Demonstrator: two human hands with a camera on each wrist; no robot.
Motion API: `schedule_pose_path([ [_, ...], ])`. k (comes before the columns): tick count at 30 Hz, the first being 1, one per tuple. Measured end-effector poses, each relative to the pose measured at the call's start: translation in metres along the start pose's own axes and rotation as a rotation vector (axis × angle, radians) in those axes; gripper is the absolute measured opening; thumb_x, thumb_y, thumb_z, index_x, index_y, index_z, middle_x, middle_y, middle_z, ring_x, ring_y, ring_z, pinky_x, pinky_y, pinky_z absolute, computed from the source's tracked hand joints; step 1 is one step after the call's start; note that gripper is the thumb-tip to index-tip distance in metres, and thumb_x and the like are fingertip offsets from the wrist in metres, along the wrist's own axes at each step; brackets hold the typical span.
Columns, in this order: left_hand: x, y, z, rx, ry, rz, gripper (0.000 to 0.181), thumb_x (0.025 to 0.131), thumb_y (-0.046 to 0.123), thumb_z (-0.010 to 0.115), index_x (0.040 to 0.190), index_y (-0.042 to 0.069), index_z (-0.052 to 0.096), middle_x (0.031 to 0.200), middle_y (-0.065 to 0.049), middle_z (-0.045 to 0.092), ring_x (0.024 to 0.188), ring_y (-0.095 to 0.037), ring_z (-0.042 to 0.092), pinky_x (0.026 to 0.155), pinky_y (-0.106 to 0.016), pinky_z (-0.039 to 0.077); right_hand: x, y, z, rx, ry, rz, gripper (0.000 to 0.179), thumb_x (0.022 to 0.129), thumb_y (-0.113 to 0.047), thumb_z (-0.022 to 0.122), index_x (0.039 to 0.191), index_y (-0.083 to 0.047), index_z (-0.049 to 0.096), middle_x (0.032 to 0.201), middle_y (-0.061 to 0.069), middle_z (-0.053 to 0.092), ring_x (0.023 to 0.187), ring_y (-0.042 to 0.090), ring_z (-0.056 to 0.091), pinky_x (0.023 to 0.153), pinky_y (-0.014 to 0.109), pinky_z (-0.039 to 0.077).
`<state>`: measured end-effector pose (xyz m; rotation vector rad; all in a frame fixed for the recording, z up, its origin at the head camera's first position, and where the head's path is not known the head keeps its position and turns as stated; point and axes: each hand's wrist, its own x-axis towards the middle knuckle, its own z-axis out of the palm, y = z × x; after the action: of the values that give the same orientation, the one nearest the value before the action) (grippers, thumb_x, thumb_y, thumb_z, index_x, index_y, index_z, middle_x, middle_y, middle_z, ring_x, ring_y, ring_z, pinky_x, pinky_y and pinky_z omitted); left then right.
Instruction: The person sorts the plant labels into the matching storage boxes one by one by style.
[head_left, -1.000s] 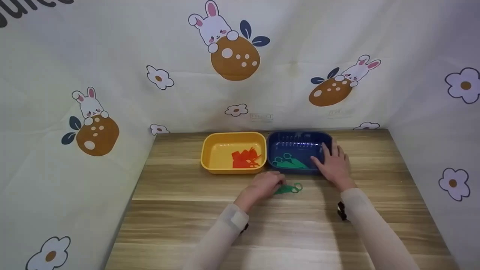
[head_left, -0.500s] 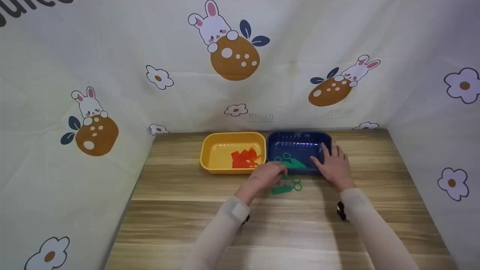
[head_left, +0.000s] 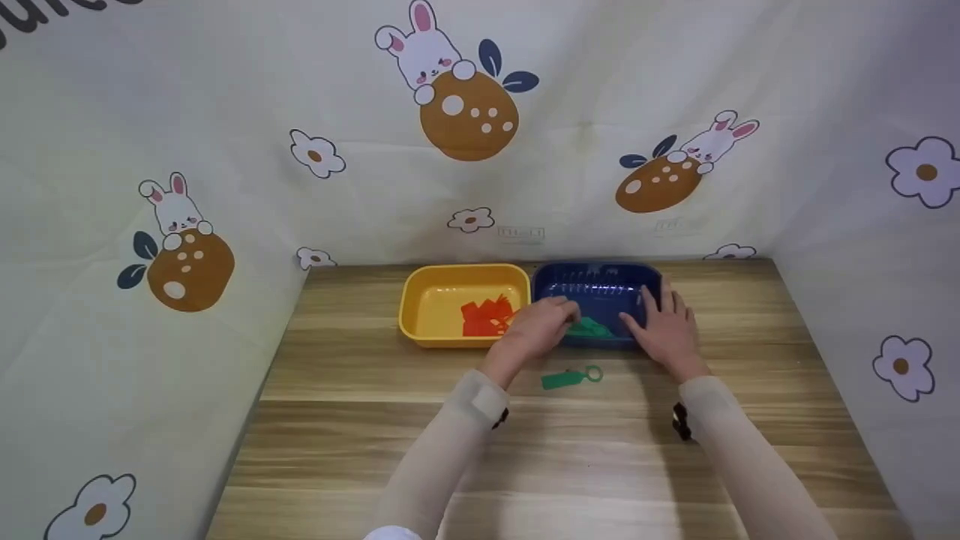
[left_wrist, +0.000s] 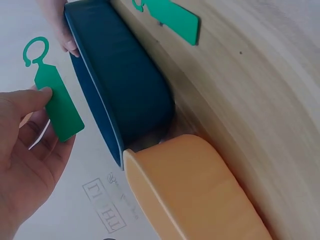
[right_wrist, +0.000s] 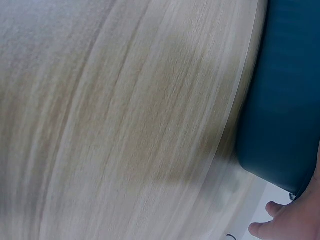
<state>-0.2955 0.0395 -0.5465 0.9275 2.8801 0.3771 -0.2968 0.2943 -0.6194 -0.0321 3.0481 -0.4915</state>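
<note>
My left hand [head_left: 538,328] is over the front left part of the blue bin [head_left: 626,343]. In the left wrist view, its thumb and fingers pinch a flat green hang tag [left_wrist: 61,107] with a ring at its end. On the tabletop in front of the bin lies another green tag [head_left: 562,380], ring to the right. Several green tags [head_left: 591,328] lie inside the blue bin, partly hidden by the left hand. At the bin's right end, my right hand [head_left: 670,330] rests on the rim with its fingers spread and extended.
A yellow bin [head_left: 427,342] stands against the blue bin's left side, with red tags [head_left: 484,316] inside. Both bins stand near the back of the wooden table [head_left: 345,435]. A printed cloth [head_left: 360,202] hangs behind and at the sides.
My left hand has lifted a green tag off the table and carried it up over the blue bin. One green tag stays on the table. The right hand has kept its place.
</note>
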Motion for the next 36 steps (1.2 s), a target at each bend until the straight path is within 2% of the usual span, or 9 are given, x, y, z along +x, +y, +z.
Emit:
schedule_pose_path([
  [7,0.013,0.002,0.005,-0.075,0.048,-0.044,0.018,0.104,0.020,0.052,0.110,0.021,0.069,0.109,0.004,0.068,0.103,-0.014,0.064,0.093,-0.029,0.055,0.001,0.002,0.002,0.003,0.002,-0.002,0.088,0.097,-0.068,0.036,0.158,-0.006,0.023,0.166,0.027,-0.001,0.146,0.055,0.015,0.114,0.073,0.016],
  [10,0.018,0.004,0.009,-0.090,0.034,-0.072,0.020,0.104,0.019,0.050,0.111,0.021,0.069,0.110,0.004,0.067,0.102,-0.014,0.064,0.092,-0.028,0.055,0.001,0.001,0.001,0.006,-0.007,0.002,0.088,0.097,-0.067,0.037,0.158,-0.006,0.022,0.165,0.027,-0.001,0.146,0.056,0.015,0.114,0.074,0.016],
  [15,0.020,0.006,0.017,-0.101,-0.005,-0.081,0.021,0.104,0.018,0.049,0.113,0.020,0.069,0.109,0.004,0.067,0.099,-0.013,0.063,0.092,-0.028,0.054,0.001,0.000,0.000,0.002,-0.016,0.009,0.089,0.097,-0.069,0.036,0.158,-0.005,0.022,0.165,0.028,-0.001,0.146,0.056,0.014,0.114,0.073,0.016],
  [20,0.021,0.005,0.026,-0.074,-0.032,-0.097,0.024,0.104,0.015,0.048,0.114,0.020,0.069,0.108,0.003,0.069,0.097,-0.013,0.065,0.090,-0.027,0.055,0.001,0.000,0.000,-0.002,-0.017,0.014,0.089,0.097,-0.069,0.035,0.158,-0.006,0.022,0.165,0.027,-0.001,0.146,0.056,0.014,0.114,0.073,0.017],
  [25,0.023,0.005,0.033,-0.022,-0.064,-0.124,0.026,0.103,0.013,0.049,0.116,0.021,0.069,0.113,0.003,0.071,0.102,-0.014,0.067,0.090,-0.029,0.055,0.002,0.001,0.001,0.009,-0.020,0.020,0.090,0.096,-0.071,0.034,0.158,-0.007,0.022,0.166,0.026,-0.002,0.147,0.055,0.013,0.115,0.072,0.016],
  [32,0.027,0.003,0.038,0.020,-0.047,-0.167,0.031,0.099,0.005,0.053,0.121,0.021,0.069,0.120,0.002,0.072,0.108,-0.015,0.068,0.091,-0.030,0.056,0.001,0.000,0.000,0.019,-0.012,0.015,0.088,0.097,-0.068,0.037,0.158,-0.007,0.022,0.166,0.025,-0.003,0.147,0.054,0.015,0.115,0.072,0.018],
  [36,0.028,0.001,0.040,0.030,-0.058,-0.175,0.032,0.098,0.004,0.054,0.122,0.021,0.068,0.121,0.001,0.072,0.107,-0.015,0.068,0.092,-0.030,0.056,0.001,0.000,0.000,0.026,-0.012,0.016,0.086,0.098,-0.064,0.040,0.158,-0.006,0.023,0.166,0.025,-0.003,0.147,0.055,0.014,0.115,0.072,0.017],
])
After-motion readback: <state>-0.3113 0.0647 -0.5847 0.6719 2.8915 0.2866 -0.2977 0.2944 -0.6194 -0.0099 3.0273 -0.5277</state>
